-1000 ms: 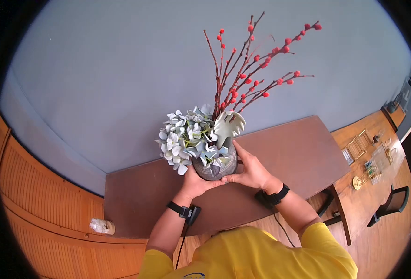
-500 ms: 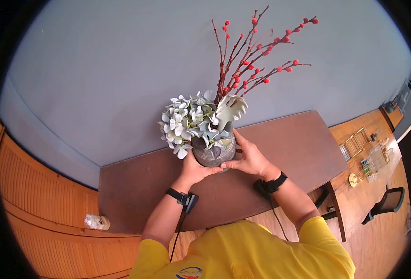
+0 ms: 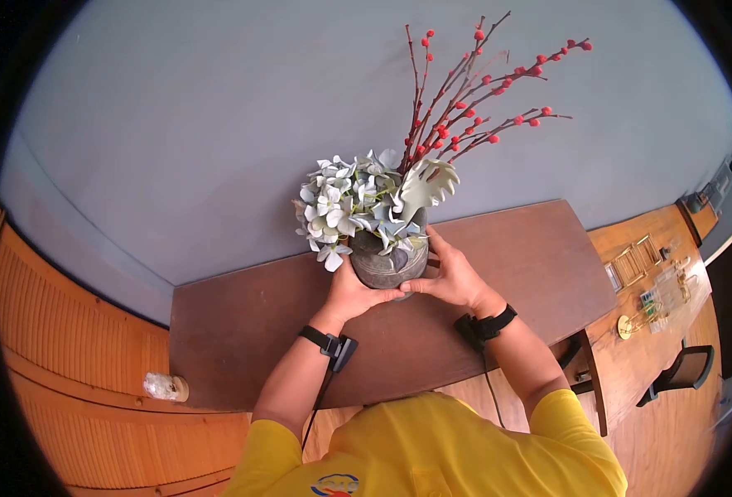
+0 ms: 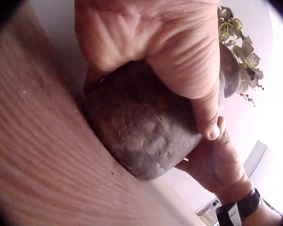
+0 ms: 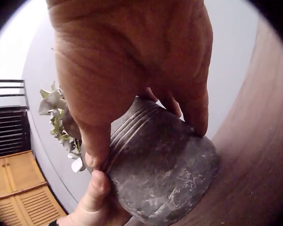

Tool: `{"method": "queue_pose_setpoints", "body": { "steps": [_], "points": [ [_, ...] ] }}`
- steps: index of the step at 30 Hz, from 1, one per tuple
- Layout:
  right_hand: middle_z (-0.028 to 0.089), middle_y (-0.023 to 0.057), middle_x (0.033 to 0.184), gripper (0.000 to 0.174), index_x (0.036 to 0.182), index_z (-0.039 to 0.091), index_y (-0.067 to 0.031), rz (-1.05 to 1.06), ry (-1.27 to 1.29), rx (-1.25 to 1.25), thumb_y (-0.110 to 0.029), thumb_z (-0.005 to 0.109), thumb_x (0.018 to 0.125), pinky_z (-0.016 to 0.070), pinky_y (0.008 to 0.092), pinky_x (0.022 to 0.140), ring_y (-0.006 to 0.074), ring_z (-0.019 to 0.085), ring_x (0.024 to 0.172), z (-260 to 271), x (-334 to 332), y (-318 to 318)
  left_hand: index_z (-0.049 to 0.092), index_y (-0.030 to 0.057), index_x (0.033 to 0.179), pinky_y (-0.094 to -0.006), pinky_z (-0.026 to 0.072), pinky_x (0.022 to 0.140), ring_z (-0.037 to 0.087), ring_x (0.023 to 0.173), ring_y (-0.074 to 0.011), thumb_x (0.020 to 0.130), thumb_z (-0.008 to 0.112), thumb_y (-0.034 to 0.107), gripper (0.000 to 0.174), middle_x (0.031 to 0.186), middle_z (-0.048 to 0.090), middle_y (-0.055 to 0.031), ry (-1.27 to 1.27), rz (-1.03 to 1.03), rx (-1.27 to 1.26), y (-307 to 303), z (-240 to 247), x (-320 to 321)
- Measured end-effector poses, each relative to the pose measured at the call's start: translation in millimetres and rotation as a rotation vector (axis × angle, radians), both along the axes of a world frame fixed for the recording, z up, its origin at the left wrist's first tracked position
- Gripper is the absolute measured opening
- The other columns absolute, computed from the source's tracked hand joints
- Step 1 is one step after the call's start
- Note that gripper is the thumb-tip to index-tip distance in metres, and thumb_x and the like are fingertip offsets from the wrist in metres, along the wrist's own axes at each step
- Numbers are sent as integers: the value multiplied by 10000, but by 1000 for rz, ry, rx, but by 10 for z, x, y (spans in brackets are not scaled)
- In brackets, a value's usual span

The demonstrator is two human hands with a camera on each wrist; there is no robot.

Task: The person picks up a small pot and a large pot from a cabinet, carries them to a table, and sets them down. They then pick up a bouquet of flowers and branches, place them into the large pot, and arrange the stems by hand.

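A dark grey vase is gripped between both hands above the brown table, its underside visible in both wrist views. The left hand curls round its left side, and the right hand round its right; the thumbs meet at the near side. White-blue flowers spread over the vase's left rim. Red-berried branches rise from the back, beside a pale hand-like ornament. In the left wrist view the vase shows a rough surface; in the right wrist view the vase has ridged lines. Most fingers are hidden behind it.
The brown table runs along the grey wall. A clear object stands off its left end, by orange louvred doors. At right, a wooden desk bears small racks and a gold-based item; a black chair is beside it.
The vase, with its flowers and branches, has shifted up and a little right in the head view, with both hands still round it. The head view has also moved slightly.
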State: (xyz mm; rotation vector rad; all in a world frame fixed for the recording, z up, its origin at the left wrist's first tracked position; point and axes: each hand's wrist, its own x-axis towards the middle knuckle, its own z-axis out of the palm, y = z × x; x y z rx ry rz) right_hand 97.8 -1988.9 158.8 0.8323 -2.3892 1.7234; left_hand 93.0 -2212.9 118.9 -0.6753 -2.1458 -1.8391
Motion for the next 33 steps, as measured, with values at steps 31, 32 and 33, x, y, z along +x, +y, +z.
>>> {"method": "queue_pose_setpoints", "body": {
  "steps": [31, 32, 33],
  "points": [
    [396, 269, 1439, 776, 1374, 424, 64, -185, -82, 681, -243, 775, 754, 369, 426, 1082, 395, 402, 1331, -175, 697, 998, 234, -61, 1461, -451, 245, 1159, 222, 1412, -433, 712, 811, 439, 1070, 1507, 221, -319, -254, 199, -500, -405, -196, 521],
    [396, 269, 1439, 776, 1374, 424, 64, -174, -84, 683, -243, 775, 754, 369, 426, 1082, 395, 402, 1331, -181, 746, 1008, 234, -61, 1461, -451, 245, 1159, 222, 1412, -433, 712, 811, 439, 1070, 1507, 221, -319, -262, 207, -499, -464, -178, 610],
    [397, 269, 1437, 773, 1369, 433, 60, -176, -69, 693, -246, 778, 749, 367, 427, 1085, 396, 404, 1329, -185, 790, 1013, 243, -64, 1456, -448, 250, 1157, 232, 1410, -431, 717, 809, 434, 1056, 1501, 231, -321, -309, 181, -519, -505, -116, 713]
  ]
}}
